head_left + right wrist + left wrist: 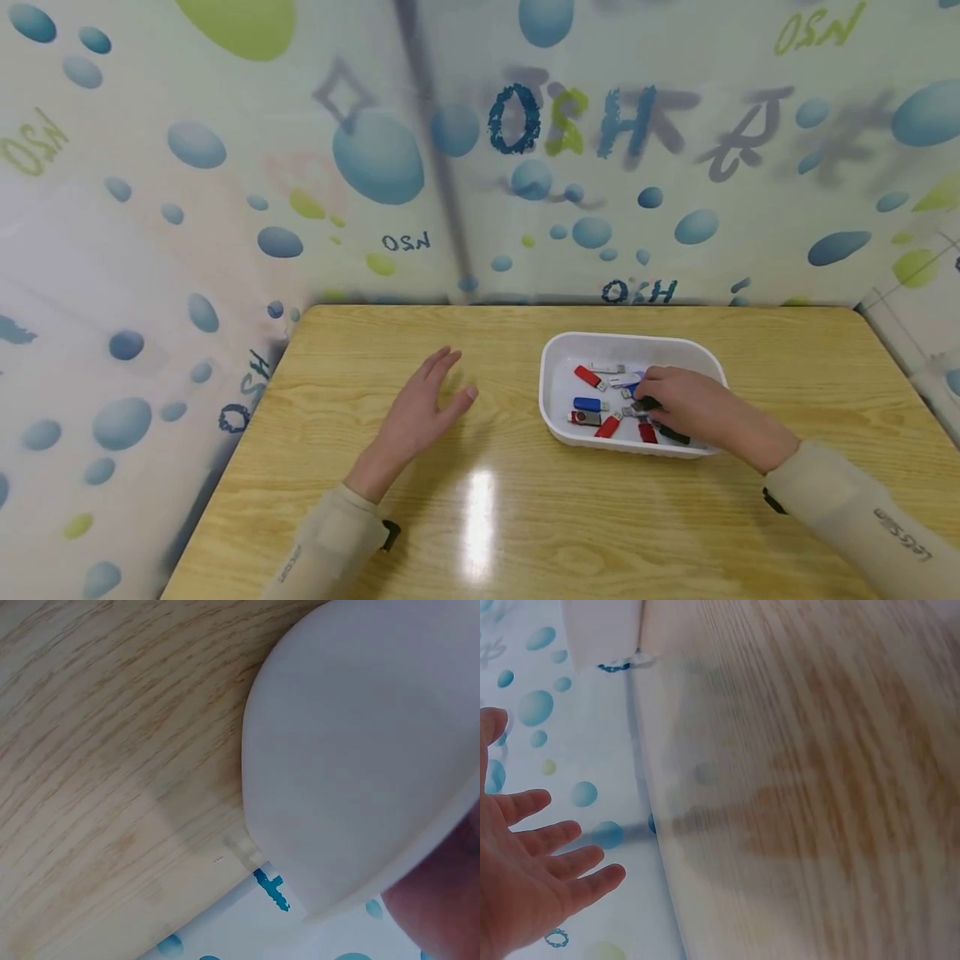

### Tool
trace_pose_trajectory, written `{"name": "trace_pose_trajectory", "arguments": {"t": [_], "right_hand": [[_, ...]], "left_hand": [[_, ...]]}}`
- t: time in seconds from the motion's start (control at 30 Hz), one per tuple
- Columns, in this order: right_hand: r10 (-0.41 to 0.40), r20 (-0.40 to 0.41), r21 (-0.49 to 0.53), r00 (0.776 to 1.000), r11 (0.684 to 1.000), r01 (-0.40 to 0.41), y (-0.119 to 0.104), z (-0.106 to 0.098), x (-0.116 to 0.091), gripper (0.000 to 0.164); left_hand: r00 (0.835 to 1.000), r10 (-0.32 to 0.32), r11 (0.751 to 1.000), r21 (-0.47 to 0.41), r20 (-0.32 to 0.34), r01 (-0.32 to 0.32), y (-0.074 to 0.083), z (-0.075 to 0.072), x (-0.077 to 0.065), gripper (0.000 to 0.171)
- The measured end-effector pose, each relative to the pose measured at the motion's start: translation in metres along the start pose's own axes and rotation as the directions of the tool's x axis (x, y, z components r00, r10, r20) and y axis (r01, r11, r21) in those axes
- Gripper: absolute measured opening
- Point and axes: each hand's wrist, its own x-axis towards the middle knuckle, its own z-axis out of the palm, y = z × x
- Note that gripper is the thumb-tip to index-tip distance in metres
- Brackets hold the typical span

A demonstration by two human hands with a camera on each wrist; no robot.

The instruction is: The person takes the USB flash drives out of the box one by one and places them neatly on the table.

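Observation:
In the head view, a white plastic tray (558, 354) holds several USB flash drives, among them a red one (590, 377), a blue one (589, 404) and a red-and-silver one (584, 417). My right hand (686, 404) reaches over the tray's right side, and its fingertips pinch a black USB flash drive (647, 405) among the others. The fingers partly hide that drive. To the left of the tray my left hand (420, 408) hovers above the table, fingers extended and nothing held; the left wrist view shows this hand (532, 862) with spread fingers.
The wooden table (510, 533) backs onto a patterned curtain (480, 208) with blue and green dots. In the right wrist view the tray's outer wall (352, 750) fills much of the picture and covers most of the right hand.

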Motion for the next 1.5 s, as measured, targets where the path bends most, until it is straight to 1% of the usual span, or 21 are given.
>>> {"name": "trace_pose_trajectory", "arguments": {"t": [0.13,0.27,0.5,0.67,0.8,0.93,1.03,1.1,1.2,1.27,1.37,1.43,1.5], "right_hand": [[0.000,-0.021,-0.014,1.000,1.000,-0.001,0.001,0.003,-0.001,0.021],[0.005,-0.031,-0.016,0.999,1.000,-0.006,0.001,0.004,-0.002,0.019],[0.033,-0.038,-0.004,0.999,0.999,-0.034,0.001,0.000,-0.003,0.022],[0.075,-0.055,0.014,0.996,0.997,-0.074,0.001,-0.004,-0.004,0.023],[0.138,-0.060,0.054,0.989,0.989,-0.135,-0.001,-0.008,-0.008,0.025],[0.198,-0.084,0.132,0.977,0.974,-0.186,-0.004,-0.013,-0.014,0.030],[0.223,-0.125,0.194,0.967,0.961,-0.196,-0.006,-0.016,-0.022,0.035],[0.233,-0.169,0.214,0.958,0.957,-0.195,-0.009,-0.017,-0.029,0.034],[0.258,-0.232,0.227,0.938,0.952,-0.206,-0.015,-0.017,-0.039,0.032],[0.286,-0.253,0.237,0.924,0.945,-0.227,-0.020,-0.018,-0.045,0.030],[0.340,-0.244,0.276,0.908,0.922,-0.271,-0.030,-0.021,-0.054,0.032],[0.375,-0.224,0.310,0.899,0.902,-0.299,-0.039,-0.022,-0.061,0.034],[0.399,-0.220,0.331,0.890,0.889,-0.317,-0.050,-0.021,-0.067,0.035]], "left_hand": [[1.000,0.002,1.000,-0.018,0.008,-0.001,0.002,0.004,0.001,0.071],[1.000,-0.010,0.999,-0.044,0.021,0.011,0.005,0.008,0.002,0.072],[0.999,-0.022,0.999,-0.043,0.025,0.024,0.010,0.014,0.004,0.071],[0.999,-0.026,0.999,-0.041,0.020,0.027,0.012,0.017,0.007,0.072],[0.999,-0.030,0.998,-0.045,0.023,0.031,0.013,0.018,0.007,0.073],[0.999,-0.028,0.998,-0.051,0.016,0.029,0.014,0.018,0.007,0.073],[0.999,-0.029,0.998,-0.061,0.012,0.030,0.015,0.019,0.006,0.071],[0.999,-0.030,0.997,-0.067,0.015,0.031,0.015,0.021,0.007,0.070],[0.999,-0.030,0.996,-0.080,0.016,0.031,0.018,0.024,0.009,0.067],[0.999,-0.030,0.996,-0.086,0.017,0.032,0.019,0.027,0.011,0.067],[0.999,-0.034,0.995,-0.096,0.020,0.036,0.022,0.029,0.012,0.066],[0.999,-0.037,0.995,-0.092,0.023,0.039,0.023,0.029,0.012,0.066],[0.999,-0.042,0.995,-0.088,0.023,0.043,0.024,0.030,0.012,0.066]]}}
